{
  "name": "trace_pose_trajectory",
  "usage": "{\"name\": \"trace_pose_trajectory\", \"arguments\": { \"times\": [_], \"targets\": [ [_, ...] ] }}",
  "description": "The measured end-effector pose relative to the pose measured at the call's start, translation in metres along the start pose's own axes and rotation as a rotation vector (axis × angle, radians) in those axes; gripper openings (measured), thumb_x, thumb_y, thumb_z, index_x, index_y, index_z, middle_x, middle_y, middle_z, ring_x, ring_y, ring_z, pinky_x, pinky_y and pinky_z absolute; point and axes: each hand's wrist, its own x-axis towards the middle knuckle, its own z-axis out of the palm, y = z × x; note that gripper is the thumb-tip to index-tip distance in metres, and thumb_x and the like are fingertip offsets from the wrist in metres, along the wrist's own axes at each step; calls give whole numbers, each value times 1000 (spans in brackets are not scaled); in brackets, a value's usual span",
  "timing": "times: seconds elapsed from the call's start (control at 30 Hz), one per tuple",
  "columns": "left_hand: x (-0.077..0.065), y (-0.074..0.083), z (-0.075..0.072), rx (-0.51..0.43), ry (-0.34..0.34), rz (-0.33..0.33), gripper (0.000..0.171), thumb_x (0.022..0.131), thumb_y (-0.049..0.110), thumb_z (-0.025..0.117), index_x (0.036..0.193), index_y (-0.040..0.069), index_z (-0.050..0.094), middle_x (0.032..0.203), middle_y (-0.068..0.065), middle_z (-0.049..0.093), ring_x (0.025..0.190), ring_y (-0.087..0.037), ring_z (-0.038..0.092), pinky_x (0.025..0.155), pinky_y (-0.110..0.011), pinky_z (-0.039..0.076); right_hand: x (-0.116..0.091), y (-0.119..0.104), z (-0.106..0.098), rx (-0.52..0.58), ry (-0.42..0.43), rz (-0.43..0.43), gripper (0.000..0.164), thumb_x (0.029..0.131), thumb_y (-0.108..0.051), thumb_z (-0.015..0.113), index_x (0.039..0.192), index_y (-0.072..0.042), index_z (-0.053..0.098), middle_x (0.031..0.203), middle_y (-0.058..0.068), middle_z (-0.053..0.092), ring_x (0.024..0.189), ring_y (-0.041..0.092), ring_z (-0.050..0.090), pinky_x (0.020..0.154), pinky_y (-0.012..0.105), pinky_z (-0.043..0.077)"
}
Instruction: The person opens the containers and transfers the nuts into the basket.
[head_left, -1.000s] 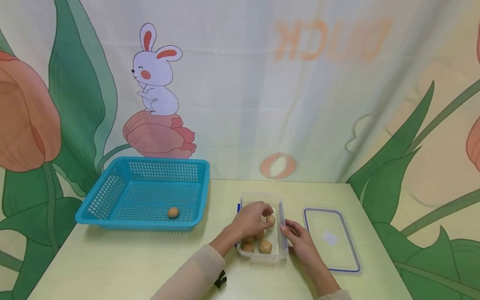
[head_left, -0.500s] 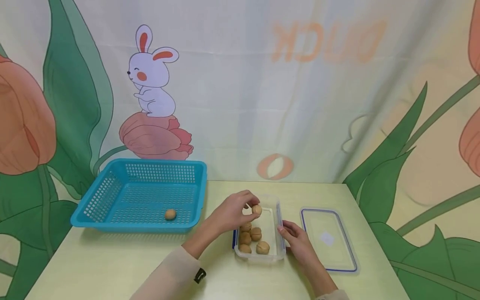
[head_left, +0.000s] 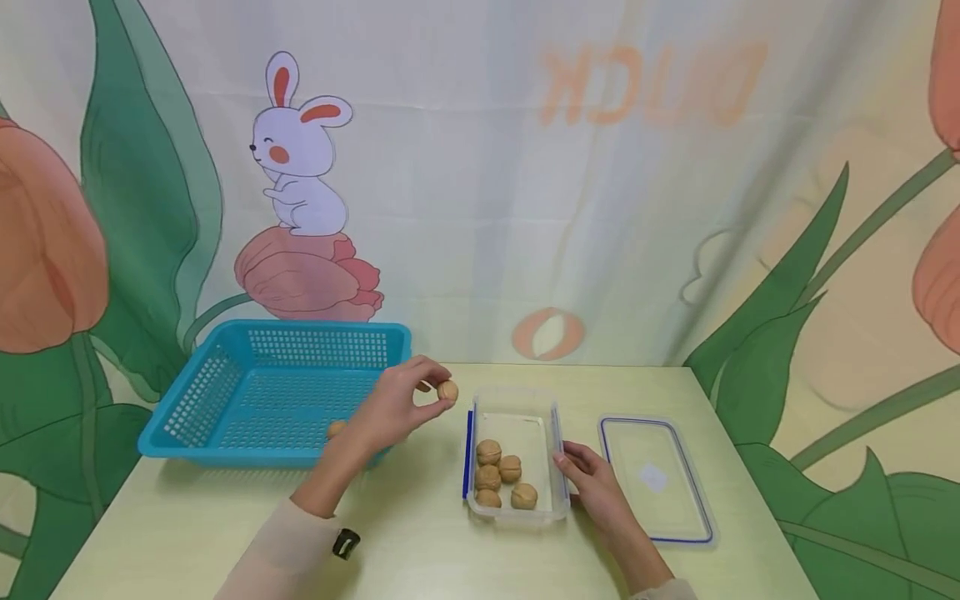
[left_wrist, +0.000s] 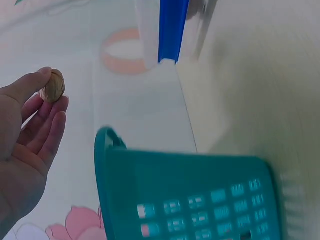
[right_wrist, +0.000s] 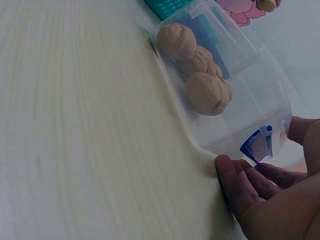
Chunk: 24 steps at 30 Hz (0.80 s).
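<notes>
My left hand (head_left: pixel 397 406) pinches a walnut (head_left: pixel 447 392) between thumb and fingertips, up by the right rim of the blue basket (head_left: pixel 273 457). In the left wrist view the walnut (left_wrist: pixel 52 86) shows clear of the basket's side. A clear plastic food container (head_left: pixel 551 492) stands right of it, with several walnuts (head_left: pixel 510 469) at its near left. My right hand (head_left: pixel 600 483) holds the container's right wall, thumb at the rim and fingers low on the outside, beside a blue-edged clip (right_wrist: pixel 258 143). Another walnut (head_left: pixel 337 429) lies in the basket, partly hidden by my left wrist.
The container's clear lid (head_left: pixel 678 508), with a blue seal, lies flat on the table at right. A blue clip flap (head_left: pixel 468 454) hangs along the container's left side. Behind the table (head_left: pixel 420 533) hangs a printed curtain (head_left: pixel 465 208).
My left hand has lifted a walnut out of the container and carried it left toward the basket. My right hand stays at the container's right wall.
</notes>
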Motion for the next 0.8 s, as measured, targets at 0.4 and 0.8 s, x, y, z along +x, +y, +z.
{"name": "trace_pose_trajectory", "arguments": {
  "times": [0.4,0.8],
  "targets": [
    [-26,-46,-40,-21,101,-206,39,91,14,86,125,2,71,115,-11,71,106,-32,73,93,-47,61,-3,1,1,-3,12,-3,59,105,-32,69,150,1,52,147,24,58,128,33,59,92,42,59],
    [-38,-80,-50,25,36,-366,42,96,17,81,131,-1,67,124,-18,70,115,-39,69,99,-54,58,-2,-1,-2,-2,-1,-7,56,107,-29,66,151,2,51,149,26,56,131,37,58,90,42,59]
  ]
}}
